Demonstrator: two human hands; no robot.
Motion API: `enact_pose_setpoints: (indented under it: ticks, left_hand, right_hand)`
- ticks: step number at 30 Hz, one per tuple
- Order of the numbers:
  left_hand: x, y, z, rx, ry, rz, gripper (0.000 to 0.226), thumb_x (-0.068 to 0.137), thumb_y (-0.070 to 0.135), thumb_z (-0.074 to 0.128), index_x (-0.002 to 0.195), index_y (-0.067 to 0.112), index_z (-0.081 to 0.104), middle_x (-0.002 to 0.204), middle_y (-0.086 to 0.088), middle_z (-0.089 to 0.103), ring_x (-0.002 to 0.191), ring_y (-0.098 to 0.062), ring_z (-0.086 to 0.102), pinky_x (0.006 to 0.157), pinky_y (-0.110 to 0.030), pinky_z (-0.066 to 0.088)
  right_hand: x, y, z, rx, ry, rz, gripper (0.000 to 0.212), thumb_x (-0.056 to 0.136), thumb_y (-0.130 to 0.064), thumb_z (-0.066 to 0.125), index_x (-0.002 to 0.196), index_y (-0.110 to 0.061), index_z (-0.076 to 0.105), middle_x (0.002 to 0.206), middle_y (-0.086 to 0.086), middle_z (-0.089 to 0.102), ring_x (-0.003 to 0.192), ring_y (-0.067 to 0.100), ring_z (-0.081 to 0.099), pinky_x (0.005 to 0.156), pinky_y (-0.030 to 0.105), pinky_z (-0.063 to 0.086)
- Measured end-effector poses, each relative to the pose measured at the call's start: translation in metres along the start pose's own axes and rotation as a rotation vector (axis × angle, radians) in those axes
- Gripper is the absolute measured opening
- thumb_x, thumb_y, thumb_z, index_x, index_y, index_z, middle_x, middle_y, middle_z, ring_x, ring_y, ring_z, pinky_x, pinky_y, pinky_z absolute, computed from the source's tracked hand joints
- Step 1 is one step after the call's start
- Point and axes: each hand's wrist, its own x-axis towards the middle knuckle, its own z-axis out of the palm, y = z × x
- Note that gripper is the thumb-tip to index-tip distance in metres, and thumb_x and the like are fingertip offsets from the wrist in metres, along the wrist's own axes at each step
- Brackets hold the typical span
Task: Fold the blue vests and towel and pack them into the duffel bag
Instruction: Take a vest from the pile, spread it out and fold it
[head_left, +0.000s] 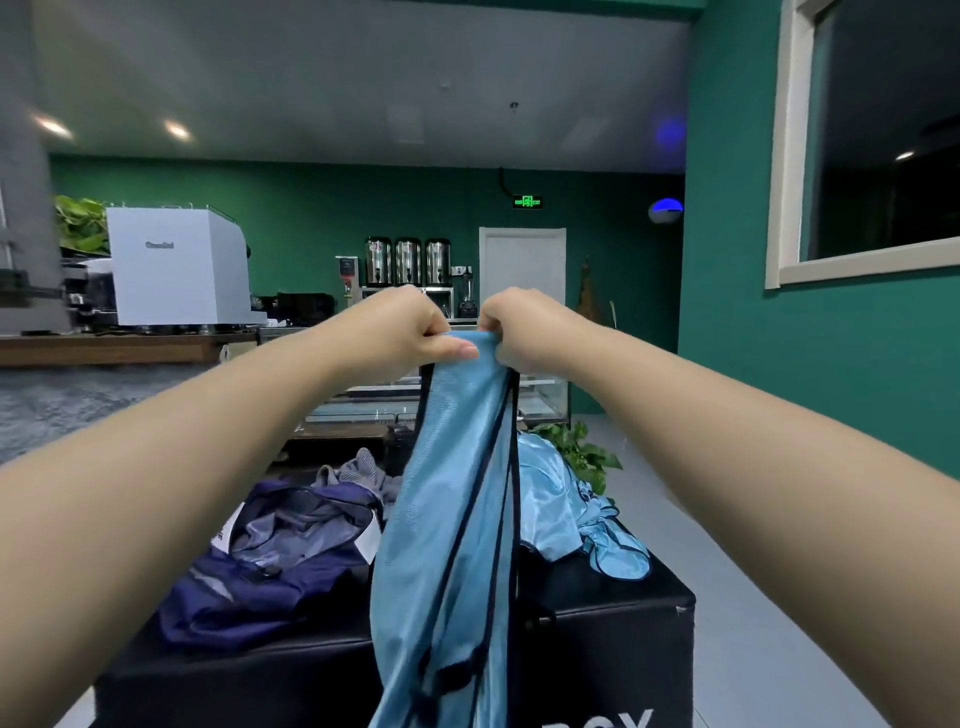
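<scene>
Two bare arms raised at chest height in a green-walled café. Far left, on a wooden counter (104, 348), a white espresso machine (176, 265) with leafy plants (78, 223) behind. Below, on the left part of a black box serving as bench (613, 618), a navy duffel bag (270, 566), mouth gaping, white tags showing, with a grey towel (358, 470) bunched just behind its far edge. Toward centre, left hand (402, 332), fingers curled, thumb pressed flat over the top edge of a light-blue vest (447, 519). Held aloft between both hands, gathered narrow, dark trim running down its length, lower end dropping past the bench front and out of the picture. In the background above the hands, three steel urns (408, 261) in a row, then a white door (522, 267) under a lit green exit sign (527, 201). Right hand (524, 327), touching the left, knuckles forward, fingers closed on the same top edge. Right of the hanging vest, a heap of more light-blue vests (566, 504) on the far right corner of the bench, one spilling toward the edge. Behind the heap, a green potted plant (582, 447). Far right, a dark window (883, 140) in a pale frame.
</scene>
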Motion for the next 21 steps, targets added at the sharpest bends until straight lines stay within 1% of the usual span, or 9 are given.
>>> enact_pose_setpoints:
  ticks: [3, 5, 10, 12, 14, 16, 17, 19, 21]
  left_hand:
    - [0.001, 0.003, -0.001, -0.032, 0.022, 0.001, 0.053, 0.091, 0.047, 0.054, 0.056, 0.012, 0.035, 0.056, -0.006, 0.026, 0.053, -0.020, 0.021, 0.051, -0.031, 0.016]
    - [0.001, 0.001, 0.000, -0.044, 0.023, -0.015, 0.052, 0.094, 0.044, 0.050, 0.058, 0.012, 0.031, 0.055, -0.004, 0.024, 0.052, -0.019, 0.020, 0.051, -0.031, 0.015]
    - [0.002, -0.019, 0.004, -0.010, -0.027, -0.037, 0.047, 0.096, 0.038, 0.050, 0.061, 0.010, 0.038, 0.065, -0.012, 0.037, 0.057, -0.020, 0.031, 0.055, -0.030, 0.025]
    - [0.001, -0.025, 0.006, -0.026, -0.025, -0.055, 0.044, 0.094, 0.035, 0.054, 0.065, 0.003, 0.048, 0.073, -0.020, 0.046, 0.062, -0.020, 0.038, 0.059, -0.031, 0.029]
    - [0.001, -0.026, 0.007, -0.037, 0.031, -0.063, 0.041, 0.092, 0.033, 0.059, 0.077, -0.005, 0.061, 0.079, -0.022, 0.051, 0.068, -0.019, 0.041, 0.062, -0.030, 0.031]
    - [-0.001, -0.024, 0.009, -0.059, 0.134, -0.084, 0.032, 0.090, 0.031, 0.062, 0.082, 0.001, 0.069, 0.073, -0.018, 0.053, 0.063, -0.020, 0.041, 0.058, -0.028, 0.030]
    - [-0.002, -0.023, 0.011, -0.078, 0.188, -0.108, 0.027, 0.090, 0.030, 0.063, 0.082, 0.006, 0.070, 0.065, -0.011, 0.052, 0.057, -0.018, 0.041, 0.053, -0.027, 0.029]
    - [-0.003, -0.021, 0.017, -0.129, 0.263, -0.163, 0.022, 0.090, 0.030, 0.062, 0.082, 0.011, 0.068, 0.061, -0.002, 0.050, 0.053, -0.013, 0.040, 0.049, -0.028, 0.028]
    - [-0.003, -0.018, 0.026, -0.278, 0.282, -0.227, 0.021, 0.092, 0.029, 0.059, 0.082, 0.010, 0.063, 0.064, 0.000, 0.050, 0.052, -0.013, 0.039, 0.049, -0.027, 0.030]
  right_hand:
    - [0.010, -0.009, -0.003, -0.208, 0.031, -0.011, 0.017, 0.086, 0.003, 0.046, 0.082, -0.012, 0.052, 0.074, 0.002, 0.047, 0.073, 0.023, 0.048, 0.049, 0.027, 0.032]
    - [0.015, -0.010, 0.000, -0.224, 0.045, 0.003, 0.015, 0.088, 0.001, 0.044, 0.080, -0.011, 0.049, 0.070, 0.000, 0.043, 0.068, 0.022, 0.045, 0.047, 0.026, 0.029]
    - [0.015, -0.009, 0.004, 0.034, -0.031, 0.045, 0.024, 0.092, 0.000, 0.034, 0.072, -0.010, 0.044, 0.071, 0.001, 0.041, 0.072, 0.021, 0.043, 0.049, 0.024, 0.028]
    - [0.013, -0.009, 0.005, 0.180, -0.052, 0.060, 0.022, 0.096, -0.011, 0.034, 0.077, -0.008, 0.047, 0.073, 0.001, 0.043, 0.070, 0.020, 0.042, 0.053, 0.026, 0.030]
    - [0.011, -0.009, 0.006, 0.253, -0.036, 0.057, 0.022, 0.097, -0.021, 0.038, 0.082, -0.009, 0.049, 0.076, 0.003, 0.047, 0.069, 0.019, 0.042, 0.055, 0.029, 0.029]
    - [0.010, -0.008, 0.007, 0.269, -0.019, 0.042, 0.025, 0.099, -0.026, 0.041, 0.080, -0.011, 0.049, 0.073, 0.001, 0.047, 0.066, 0.017, 0.041, 0.053, 0.029, 0.027]
    - [0.009, -0.007, 0.008, 0.284, -0.013, 0.040, 0.028, 0.100, -0.029, 0.042, 0.080, -0.012, 0.049, 0.072, 0.000, 0.046, 0.064, 0.015, 0.041, 0.052, 0.028, 0.027]
    - [0.010, -0.005, 0.010, 0.346, 0.015, 0.048, 0.029, 0.100, -0.033, 0.043, 0.083, -0.011, 0.052, 0.070, -0.001, 0.045, 0.061, 0.013, 0.040, 0.052, 0.028, 0.028]
    - [0.011, -0.004, 0.012, 0.414, 0.052, 0.057, 0.028, 0.100, -0.033, 0.045, 0.085, -0.011, 0.055, 0.069, -0.002, 0.046, 0.061, 0.013, 0.040, 0.053, 0.027, 0.029]
